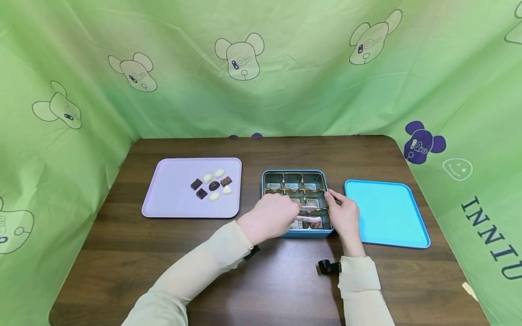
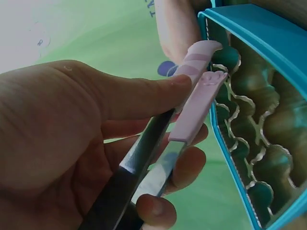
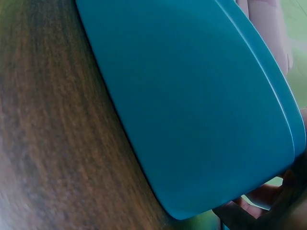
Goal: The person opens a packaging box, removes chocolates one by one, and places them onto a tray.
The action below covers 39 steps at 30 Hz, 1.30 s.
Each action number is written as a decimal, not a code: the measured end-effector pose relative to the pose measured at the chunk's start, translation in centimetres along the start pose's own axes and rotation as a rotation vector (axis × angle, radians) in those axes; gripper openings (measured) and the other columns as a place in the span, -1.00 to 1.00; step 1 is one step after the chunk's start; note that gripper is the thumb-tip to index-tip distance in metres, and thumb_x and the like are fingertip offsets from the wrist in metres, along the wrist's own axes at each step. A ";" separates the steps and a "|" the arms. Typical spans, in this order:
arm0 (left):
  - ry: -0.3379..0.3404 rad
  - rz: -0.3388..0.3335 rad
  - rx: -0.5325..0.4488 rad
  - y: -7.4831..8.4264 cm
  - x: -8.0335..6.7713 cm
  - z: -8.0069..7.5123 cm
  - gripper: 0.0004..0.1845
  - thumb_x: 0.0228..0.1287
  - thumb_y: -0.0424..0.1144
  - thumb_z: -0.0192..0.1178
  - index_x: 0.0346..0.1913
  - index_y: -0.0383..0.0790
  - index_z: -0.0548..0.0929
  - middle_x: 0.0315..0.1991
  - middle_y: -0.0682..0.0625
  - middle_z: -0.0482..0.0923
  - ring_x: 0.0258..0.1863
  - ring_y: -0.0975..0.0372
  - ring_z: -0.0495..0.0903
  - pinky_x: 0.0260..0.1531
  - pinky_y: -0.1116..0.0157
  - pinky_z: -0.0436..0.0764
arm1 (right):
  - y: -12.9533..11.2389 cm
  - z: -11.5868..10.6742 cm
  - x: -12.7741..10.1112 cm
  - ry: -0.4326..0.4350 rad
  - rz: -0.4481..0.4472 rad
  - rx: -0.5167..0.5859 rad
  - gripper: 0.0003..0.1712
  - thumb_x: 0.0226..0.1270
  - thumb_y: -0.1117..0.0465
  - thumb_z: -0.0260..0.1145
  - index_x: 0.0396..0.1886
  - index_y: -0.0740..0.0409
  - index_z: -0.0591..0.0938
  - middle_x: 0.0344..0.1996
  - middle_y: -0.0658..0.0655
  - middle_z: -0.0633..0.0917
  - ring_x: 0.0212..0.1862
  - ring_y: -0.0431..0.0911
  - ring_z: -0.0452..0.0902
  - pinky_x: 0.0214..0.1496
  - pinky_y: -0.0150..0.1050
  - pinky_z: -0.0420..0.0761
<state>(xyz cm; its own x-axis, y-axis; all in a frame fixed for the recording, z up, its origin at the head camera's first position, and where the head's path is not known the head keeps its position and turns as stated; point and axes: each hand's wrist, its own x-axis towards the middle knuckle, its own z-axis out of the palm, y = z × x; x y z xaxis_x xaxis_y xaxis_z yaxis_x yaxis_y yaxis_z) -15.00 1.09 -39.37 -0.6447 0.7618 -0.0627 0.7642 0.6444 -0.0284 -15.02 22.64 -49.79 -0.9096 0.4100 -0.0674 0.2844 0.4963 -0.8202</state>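
The left hand (image 1: 272,216) pinches a pair of pink-tipped tongs (image 2: 192,103) between thumb and fingers, holding them low over the near row of the blue tin (image 1: 294,202), which sits mid-bench between the two trays. The right hand (image 1: 344,215) wraps round the tin's right rim, seemingly to keep it from sliding on the bench (image 1: 261,280) while the tongs work inside; its gold cups (image 1: 293,180) look empty. The chocolates (image 1: 213,185) wait clustered on the lilac tray (image 1: 175,203) to the left, and a bare blue tray (image 1: 387,213) lies just right of the tin.
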 end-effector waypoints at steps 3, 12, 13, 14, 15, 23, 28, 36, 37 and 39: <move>-0.033 0.007 0.006 0.4 0.4 -0.4 -0.94 0.31 -0.21 0.29 -0.25 0.00 0.75 -0.37 0.09 0.71 -0.41 0.19 0.68 -0.50 0.18 0.66 | 0.0 0.0 0.0 0.003 -0.003 -0.003 -0.49 0.54 -0.04 0.20 0.24 0.20 0.65 0.12 0.32 0.68 0.10 0.13 0.63 -0.04 -0.01 0.59; -0.142 -0.013 0.073 2.2 1.6 -1.8 -0.90 0.35 -0.15 0.27 -0.16 0.07 0.76 -0.26 0.12 0.72 -0.38 0.24 0.68 -0.49 0.23 0.68 | -0.2 -0.2 0.0 0.001 0.009 -0.004 -0.50 0.53 -0.04 0.22 0.23 0.19 0.65 0.11 0.30 0.69 0.10 0.12 0.64 -0.11 -0.13 0.58; -0.152 -0.020 0.085 2.4 1.8 -1.9 -0.90 0.35 -0.14 0.27 -0.16 0.09 0.76 -0.26 0.13 0.72 -0.36 0.25 0.68 -0.48 0.23 0.68 | -0.3 -0.2 0.0 -0.005 0.013 -0.001 -0.49 0.53 -0.05 0.21 0.24 0.19 0.65 0.12 0.31 0.68 0.11 0.12 0.63 -0.10 -0.12 0.58; -0.161 -0.025 0.098 2.7 2.0 -1.9 -0.90 0.35 -0.12 0.27 -0.15 0.10 0.76 -0.25 0.14 0.72 -0.35 0.25 0.68 -0.47 0.23 0.69 | -0.3 -0.3 -0.1 -0.010 0.017 0.002 -0.49 0.53 -0.06 0.21 0.25 0.19 0.64 0.14 0.31 0.67 0.13 0.13 0.62 -0.09 -0.10 0.58; -0.171 -0.030 0.110 2.9 2.2 -1.8 -0.89 0.36 -0.10 0.26 -0.15 0.12 0.76 -0.25 0.15 0.72 -0.34 0.26 0.69 -0.47 0.24 0.69 | -0.4 -0.3 -0.1 -0.016 0.020 0.003 -0.48 0.54 -0.07 0.20 0.25 0.19 0.64 0.15 0.31 0.66 0.15 0.14 0.60 -0.08 -0.08 0.58; -0.209 -0.043 0.136 4.4 3.4 -1.5 -0.84 0.39 -0.01 0.24 -0.07 0.20 0.76 -0.18 0.20 0.71 -0.26 0.29 0.68 -0.40 0.24 0.70 | -0.3 -0.3 0.0 -0.024 0.027 0.012 -0.48 0.54 -0.07 0.19 0.26 0.18 0.64 0.19 0.31 0.64 0.21 0.15 0.53 -0.04 -0.06 0.52; -0.252 -0.053 0.147 5.5 4.1 -1.3 -0.81 0.43 0.04 0.19 -0.02 0.26 0.75 -0.12 0.22 0.70 -0.20 0.31 0.67 -0.36 0.24 0.69 | 0.0 -0.2 0.1 -0.022 0.027 0.005 -0.48 0.53 -0.07 0.20 0.25 0.18 0.64 0.16 0.30 0.66 0.16 0.15 0.56 -0.14 -0.16 0.52; -0.262 -0.031 0.198 6.4 4.9 -0.1 -0.84 0.41 -0.02 0.22 -0.04 0.29 0.73 -0.14 0.23 0.70 -0.29 0.33 0.63 -0.51 0.27 0.64 | 0.2 -0.2 0.1 -0.013 -0.006 -0.011 -0.49 0.52 -0.06 0.21 0.23 0.19 0.66 0.12 0.29 0.69 0.11 0.15 0.60 -0.10 -0.11 0.54; -0.255 -0.023 0.201 6.4 4.9 0.0 -0.84 0.41 -0.02 0.22 -0.05 0.28 0.73 -0.15 0.23 0.70 -0.30 0.32 0.63 -0.53 0.27 0.63 | 0.2 -0.2 0.1 -0.015 -0.002 -0.008 -0.49 0.52 -0.06 0.21 0.23 0.19 0.66 0.12 0.29 0.68 0.10 0.14 0.60 -0.12 -0.13 0.53; -0.242 -0.013 0.196 6.3 4.9 0.2 -0.85 0.42 -0.03 0.21 -0.06 0.27 0.74 -0.15 0.22 0.70 -0.30 0.32 0.63 -0.54 0.27 0.63 | 0.2 -0.2 0.1 -0.020 0.007 -0.003 -0.49 0.52 -0.06 0.21 0.24 0.18 0.65 0.14 0.29 0.68 0.08 0.12 0.59 -0.18 -0.18 0.52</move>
<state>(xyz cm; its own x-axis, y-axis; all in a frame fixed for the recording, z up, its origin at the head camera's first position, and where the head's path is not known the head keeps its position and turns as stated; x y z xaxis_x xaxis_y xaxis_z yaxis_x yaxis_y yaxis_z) -13.33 8.92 -40.05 -0.6493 0.7005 -0.2961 0.7600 0.6111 -0.2212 -15.01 22.90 -49.83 -0.9135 0.3980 -0.0849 0.2919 0.4953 -0.8182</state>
